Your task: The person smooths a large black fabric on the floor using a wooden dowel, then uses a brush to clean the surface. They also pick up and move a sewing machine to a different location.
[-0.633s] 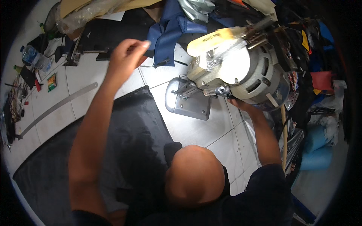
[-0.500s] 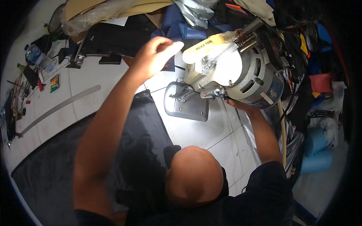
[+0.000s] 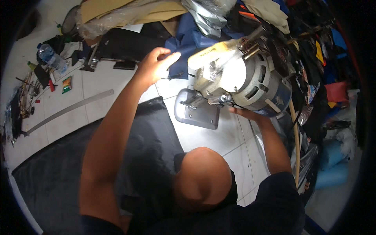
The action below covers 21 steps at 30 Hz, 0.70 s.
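A cloth cutting machine (image 3: 256,84) stands on the floor, with a round grey motor housing, a yellow grip (image 3: 207,55) and a flat metal base plate (image 3: 197,113). My right hand (image 3: 246,113) is against the lower near side of the motor housing; part of it is hidden beneath. To the left of the yellow grip, my left hand (image 3: 153,68) is raised in the air, empty, thumb and fingers apart. Shiny black fabric (image 3: 147,129) is spread to the left of the base plate, below my left forearm.
A long metal ruler (image 3: 70,109), a water bottle (image 3: 51,58) and a small green packet (image 3: 67,84) lie on the tiles at left. Brown sheets (image 3: 129,13) and blue fabric (image 3: 188,35) are piled beyond. Light blue rolls (image 3: 331,172) and a wooden stick (image 3: 295,145) are at right.
My left hand has drawn slightly left, away from the yellow grip. My right hand stays at the motor housing. The whole view has shifted a little.
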Motion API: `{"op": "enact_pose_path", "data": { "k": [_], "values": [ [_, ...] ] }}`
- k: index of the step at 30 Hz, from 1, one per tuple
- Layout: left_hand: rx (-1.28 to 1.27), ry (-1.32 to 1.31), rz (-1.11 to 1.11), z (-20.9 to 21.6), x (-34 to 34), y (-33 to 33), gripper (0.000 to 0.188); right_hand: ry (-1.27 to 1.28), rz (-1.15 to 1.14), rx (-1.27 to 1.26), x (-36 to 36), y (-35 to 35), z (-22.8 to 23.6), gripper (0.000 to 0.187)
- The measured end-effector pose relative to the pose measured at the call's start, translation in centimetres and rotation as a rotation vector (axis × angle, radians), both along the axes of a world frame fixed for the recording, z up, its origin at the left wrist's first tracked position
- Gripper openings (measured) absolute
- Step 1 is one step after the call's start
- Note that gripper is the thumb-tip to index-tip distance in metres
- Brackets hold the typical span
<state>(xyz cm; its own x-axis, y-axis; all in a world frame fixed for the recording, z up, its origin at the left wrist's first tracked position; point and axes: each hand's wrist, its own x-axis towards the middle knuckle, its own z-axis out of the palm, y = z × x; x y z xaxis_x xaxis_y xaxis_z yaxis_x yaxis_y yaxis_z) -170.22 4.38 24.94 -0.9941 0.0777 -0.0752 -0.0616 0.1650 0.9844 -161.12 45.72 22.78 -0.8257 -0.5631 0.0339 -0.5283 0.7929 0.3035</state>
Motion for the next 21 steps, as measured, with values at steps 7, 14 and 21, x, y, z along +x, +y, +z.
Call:
{"op": "enact_pose_path", "data": {
  "k": [7, 14, 21],
  "values": [
    [-0.331, 0.117, 0.027, -3.9, 4.8, -7.2, 0.049, -0.403, -0.3, -0.717, 2.9, 2.5, 1.1, 0.055],
    [-0.749, 0.122, 0.203, -8.0, 12.9, -23.8, 0.041, 0.038, -0.053, 0.017, 2.2, -1.5, 2.1, 0.073],
    [-1.044, -0.292, 0.52, -11.8, 21.2, -40.3, 0.046, 0.434, 0.063, 0.133, 2.1, 7.1, -8.2, 0.041]
  ]
}}
